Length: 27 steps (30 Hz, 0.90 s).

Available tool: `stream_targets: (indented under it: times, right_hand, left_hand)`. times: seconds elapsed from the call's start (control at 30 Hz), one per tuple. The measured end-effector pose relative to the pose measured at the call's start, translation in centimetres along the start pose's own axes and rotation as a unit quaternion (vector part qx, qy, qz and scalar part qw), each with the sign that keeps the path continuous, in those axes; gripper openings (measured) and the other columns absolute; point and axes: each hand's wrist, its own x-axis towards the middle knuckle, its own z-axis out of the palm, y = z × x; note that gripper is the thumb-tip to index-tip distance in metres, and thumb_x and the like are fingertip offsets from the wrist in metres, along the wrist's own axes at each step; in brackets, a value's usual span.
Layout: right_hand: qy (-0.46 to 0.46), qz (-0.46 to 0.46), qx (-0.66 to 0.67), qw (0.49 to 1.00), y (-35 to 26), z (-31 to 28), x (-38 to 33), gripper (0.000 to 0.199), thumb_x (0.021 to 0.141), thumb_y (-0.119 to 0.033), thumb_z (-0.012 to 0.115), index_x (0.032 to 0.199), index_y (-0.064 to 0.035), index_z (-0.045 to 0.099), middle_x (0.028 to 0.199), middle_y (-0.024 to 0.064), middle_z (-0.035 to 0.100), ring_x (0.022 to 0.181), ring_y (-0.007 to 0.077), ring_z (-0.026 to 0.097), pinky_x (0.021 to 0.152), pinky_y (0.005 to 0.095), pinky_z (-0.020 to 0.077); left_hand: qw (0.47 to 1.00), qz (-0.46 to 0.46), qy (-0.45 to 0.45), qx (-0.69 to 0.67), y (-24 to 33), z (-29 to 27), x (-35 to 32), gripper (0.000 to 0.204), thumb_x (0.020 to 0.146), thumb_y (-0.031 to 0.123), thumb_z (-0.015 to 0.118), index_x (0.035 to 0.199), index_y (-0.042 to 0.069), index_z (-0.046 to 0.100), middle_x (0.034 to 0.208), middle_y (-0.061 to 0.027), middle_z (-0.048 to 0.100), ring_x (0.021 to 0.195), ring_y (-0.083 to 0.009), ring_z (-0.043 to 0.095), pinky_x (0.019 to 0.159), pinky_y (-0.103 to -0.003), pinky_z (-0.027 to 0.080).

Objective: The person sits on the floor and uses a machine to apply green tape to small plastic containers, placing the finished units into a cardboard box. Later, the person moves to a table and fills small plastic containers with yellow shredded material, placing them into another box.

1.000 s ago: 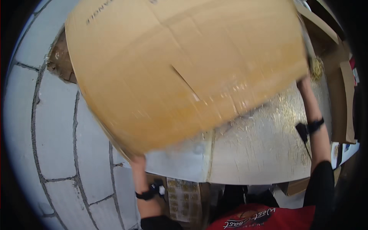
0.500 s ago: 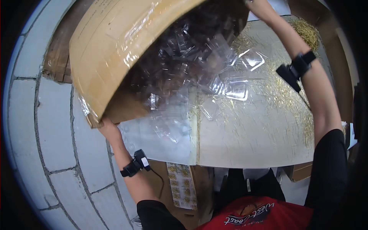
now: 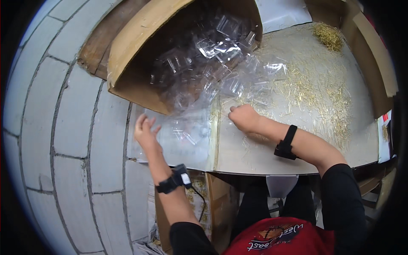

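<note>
A large cardboard box (image 3: 142,32) lies tipped on its side at the far left of the table, its mouth facing me. Small clear plastic boxes (image 3: 225,51) fill the mouth and spill out over the tabletop (image 3: 267,153). My left hand (image 3: 147,134) is open, fingers apart, just in front of the box's lower flap and not touching it. Near the middle of the table my right hand (image 3: 245,118) is closed, close to the spilled plastic boxes; what its fingers hold, if anything, is hidden.
Thin gold-coloured metal pieces (image 3: 312,95) lie scattered over the table's right half, with a heap (image 3: 328,37) at the far right. Cardboard walls (image 3: 376,55) border the right side. Below the front edge stands another carton (image 3: 219,204). Pale paving (image 3: 72,140) spreads to the left.
Both hands have let go of the large cardboard box and come back toward me. The box has come down onto its side, with the clear plastic boxes spilled from its mouth.
</note>
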Motion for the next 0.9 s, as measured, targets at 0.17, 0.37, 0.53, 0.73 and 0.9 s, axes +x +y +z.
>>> stream_targets:
  times: [0.17,0.37,0.53,0.73,0.9]
  right_hand:
    - [0.136,0.034,0.169,0.976,-0.7,-4.7,-5.0,0.014,0.075,-0.009,0.056,0.085,-0.0079,0.066,0.087,0.0107,0.060,0.078,0.0317,0.061,0.065,0.0421,0.0478]
    - [0.183,-0.049,0.131,0.973,-9.8,-3.8,-21.1,0.022,0.071,-0.008,0.060,0.092,-0.0117,0.063,0.087,0.0069,0.059,0.081,0.0268,0.061,0.063,0.0368,0.0490]
    - [0.129,-0.122,0.022,0.984,-15.3,-4.0,-31.9,0.027,0.070,-0.005,0.057,0.096,-0.0115,0.060,0.101,0.0054,0.054,0.082,0.0220,0.056,0.068,0.0331,0.0491]
    - [0.103,-0.138,0.024,0.985,-15.3,-3.6,-37.0,0.022,0.068,-0.005,0.057,0.090,-0.0073,0.060,0.099,0.0063,0.055,0.085,0.0229,0.055,0.072,0.0322,0.0486]
    - [0.122,-0.119,0.042,0.984,-14.9,-4.0,-37.1,0.040,0.069,-0.003,0.057,0.109,-0.0093,0.059,0.111,0.0104,0.055,0.095,0.0257,0.056,0.082,0.0330,0.0482]
  left_hand:
    - [0.970,-0.046,-0.170,-0.166,-2.3,2.4,-13.3,0.029,0.090,0.019,0.051,0.110,-0.001,0.054,0.107,-0.0147,0.058,0.098,-0.0255,0.061,0.073,-0.037,0.052]
    - [0.839,-0.213,-0.371,-0.336,-6.6,4.5,-28.3,0.066,0.094,0.053,0.032,0.130,-0.001,0.031,0.113,-0.0215,0.054,0.100,-0.0306,0.059,0.075,-0.040,0.054]
    - [0.642,-0.351,-0.546,-0.409,-8.2,0.6,-32.9,0.074,0.092,0.057,0.026,0.124,-0.009,0.037,0.113,-0.0305,0.053,0.087,-0.0426,0.062,0.056,-0.040,0.059]
    - [0.625,-0.373,-0.603,-0.327,-9.1,-0.2,-36.3,0.054,0.092,0.036,0.041,0.127,-0.006,0.037,0.111,-0.0298,0.054,0.080,-0.0440,0.063,0.049,-0.032,0.058]
    - [0.691,-0.336,-0.568,-0.295,-11.6,0.2,-37.4,0.038,0.093,0.029,0.047,0.120,0.002,0.044,0.108,-0.0282,0.055,0.075,-0.0404,0.065,0.049,-0.032,0.057]
